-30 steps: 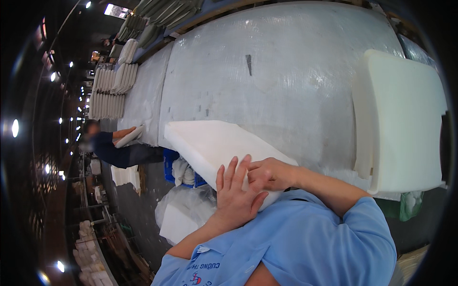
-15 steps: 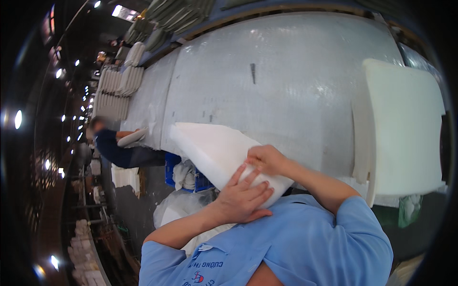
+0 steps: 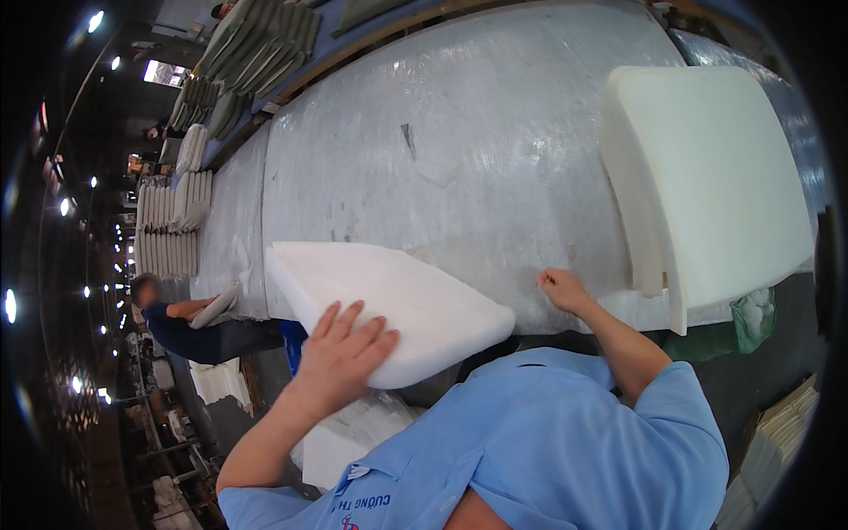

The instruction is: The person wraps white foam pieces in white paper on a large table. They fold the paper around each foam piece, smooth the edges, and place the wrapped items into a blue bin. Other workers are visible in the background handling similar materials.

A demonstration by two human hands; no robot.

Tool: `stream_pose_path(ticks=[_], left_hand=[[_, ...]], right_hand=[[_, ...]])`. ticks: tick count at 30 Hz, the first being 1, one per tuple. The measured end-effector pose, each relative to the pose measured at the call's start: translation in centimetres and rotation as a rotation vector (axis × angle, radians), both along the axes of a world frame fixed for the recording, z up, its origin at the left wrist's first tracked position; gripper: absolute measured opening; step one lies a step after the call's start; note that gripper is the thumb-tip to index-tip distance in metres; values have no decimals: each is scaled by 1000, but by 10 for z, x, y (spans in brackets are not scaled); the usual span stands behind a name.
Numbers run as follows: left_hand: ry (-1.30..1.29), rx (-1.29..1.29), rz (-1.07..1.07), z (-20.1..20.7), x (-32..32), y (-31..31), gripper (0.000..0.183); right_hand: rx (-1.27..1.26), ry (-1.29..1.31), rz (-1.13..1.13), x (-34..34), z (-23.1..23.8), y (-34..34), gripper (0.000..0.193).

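A white foam cushion pad with a rounded corner lies at the near edge of the plastic-covered table, partly overhanging toward me. My left hand rests on its near left side, fingers spread over the foam. Apart from the pad, to its right, my right hand hovers over the table edge with its fingers curled closed. Whether anything small is pinched in them is hidden. On the right end of the table stands a pile of larger pale foam pieces.
A person in dark clothes handles a pale pad at the left. Stacked cushions stand beyond them, and greenish pads at the far left. A green bag hangs by the right table end. White pieces in clear plastic sit below my left arm.
My right hand has left the pad and moved right. My left hand has slid left along the foam, and the pad now lies flatter on the table. The view has shifted.
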State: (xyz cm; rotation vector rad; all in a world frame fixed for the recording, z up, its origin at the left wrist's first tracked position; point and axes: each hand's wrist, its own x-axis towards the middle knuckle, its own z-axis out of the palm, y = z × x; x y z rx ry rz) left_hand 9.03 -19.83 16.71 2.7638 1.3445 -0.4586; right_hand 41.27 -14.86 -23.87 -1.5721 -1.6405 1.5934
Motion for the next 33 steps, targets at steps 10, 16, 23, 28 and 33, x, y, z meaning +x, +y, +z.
stream_pose_path(ticks=[10, 16, 23, 28, 33], left_hand=[[-107, 83, 173, 30, -166, 16, 59], [-419, -3, 357, 16, -256, 7, 67], [-723, -73, 654, -13, -324, -14, 62], [-1024, -183, 844, -42, -352, -19, 56], [-1222, -312, 746, -96, -310, -18, 65]], right_hand=[[106, 72, 252, -150, 25, -57, 39], [494, 97, -16, -225, 47, -47, 48], [247, 330, -157, -254, 80, 14, 35], [127, 561, -236, -218, 107, 30, 22], [339, 210, -352, -124, 165, 7, 35]])
